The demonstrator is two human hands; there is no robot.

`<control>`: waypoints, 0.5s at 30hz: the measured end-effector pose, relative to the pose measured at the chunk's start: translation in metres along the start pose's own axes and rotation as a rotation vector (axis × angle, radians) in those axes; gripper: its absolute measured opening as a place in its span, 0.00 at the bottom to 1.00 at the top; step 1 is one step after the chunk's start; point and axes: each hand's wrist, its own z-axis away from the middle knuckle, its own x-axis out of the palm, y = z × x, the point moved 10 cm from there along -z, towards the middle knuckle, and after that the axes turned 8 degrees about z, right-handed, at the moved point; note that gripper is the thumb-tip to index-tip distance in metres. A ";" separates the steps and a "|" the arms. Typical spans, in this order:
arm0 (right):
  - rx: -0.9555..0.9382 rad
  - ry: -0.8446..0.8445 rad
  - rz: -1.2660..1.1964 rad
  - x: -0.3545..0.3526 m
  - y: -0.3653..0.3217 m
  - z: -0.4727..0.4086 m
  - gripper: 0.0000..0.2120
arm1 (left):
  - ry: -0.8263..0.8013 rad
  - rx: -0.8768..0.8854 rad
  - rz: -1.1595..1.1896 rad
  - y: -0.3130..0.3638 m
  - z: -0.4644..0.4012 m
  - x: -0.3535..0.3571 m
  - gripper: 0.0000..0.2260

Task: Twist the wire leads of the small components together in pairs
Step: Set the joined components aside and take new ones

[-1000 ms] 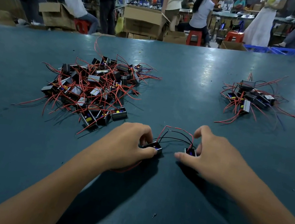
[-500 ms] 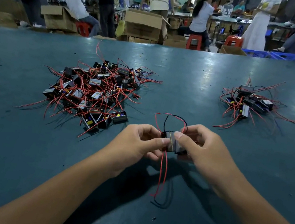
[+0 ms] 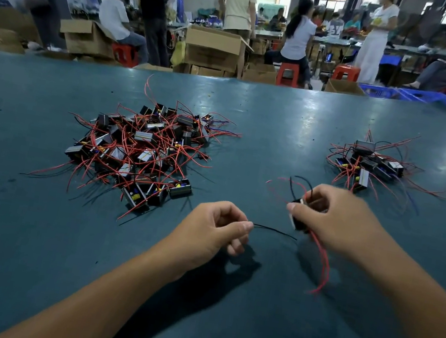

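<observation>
Head view: black components (image 3: pixel 301 215), red-and-black leads (image 3: pixel 275 231).

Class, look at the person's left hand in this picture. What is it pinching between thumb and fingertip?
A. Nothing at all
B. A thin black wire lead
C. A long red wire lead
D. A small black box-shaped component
B: the left hand pinches the end of a thin black wire lead that runs across to the small black box-shaped components held in the right hand.

Two hands (image 3: pixel 211 226), two component piles (image 3: pixel 142 148)
</observation>
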 end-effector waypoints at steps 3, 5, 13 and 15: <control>-0.002 0.110 0.326 -0.034 0.020 -0.046 0.14 | -0.076 -0.003 -0.164 -0.002 0.001 0.003 0.05; 0.029 0.194 0.464 -0.060 0.033 -0.083 0.18 | -0.111 0.005 -0.187 -0.001 0.003 0.008 0.06; 0.116 0.260 0.315 -0.085 0.000 -0.140 0.30 | -0.010 0.243 -1.031 0.020 0.006 -0.005 0.15; -0.161 0.160 0.231 -0.040 -0.062 -0.127 0.20 | 0.112 0.270 -1.095 0.032 0.005 -0.023 0.15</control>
